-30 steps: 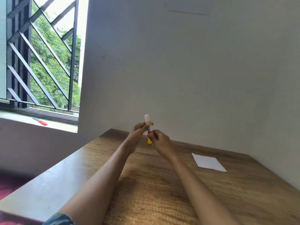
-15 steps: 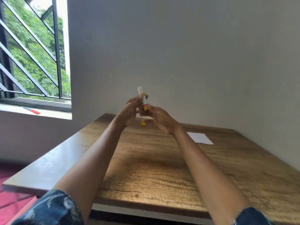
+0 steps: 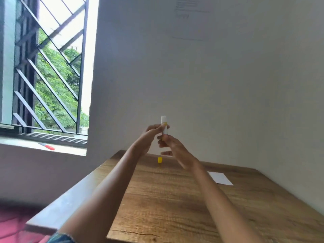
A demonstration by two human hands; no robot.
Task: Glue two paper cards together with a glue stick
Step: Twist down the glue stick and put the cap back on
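The wooden table (image 3: 175,199) fills the lower half of the frame, its grain running toward a pale wall. A barred window (image 3: 49,67) takes up the upper left, with a small red object (image 3: 49,147) lying on its sill. Both bare forearms reach from the bottom edge up to the centre of the frame.

The white paper card (image 3: 220,178) lies flat on the table at right of centre, below and to the right of both hands and well apart from them. Only one sheet can be made out; whether a second lies under it cannot be told.

The left hand (image 3: 149,137) pinches the white-and-yellow glue stick (image 3: 164,126) at its middle, fingers curled round the tube. The stick stands nearly upright at the centre of the frame, its long axis vertical and its white end pointing up. The right hand (image 3: 172,148) sits just below and right of it, fingertips at the yellow base, probably twisting it, though blur hides whether they truly pinch it.

The right hand is the nearer one to the card. To reach the paper the stick must likely travel down and right and be tipped over, white end downward.

The small yellow cap (image 3: 159,159) stands on the table just below the hands, toward the far edge.
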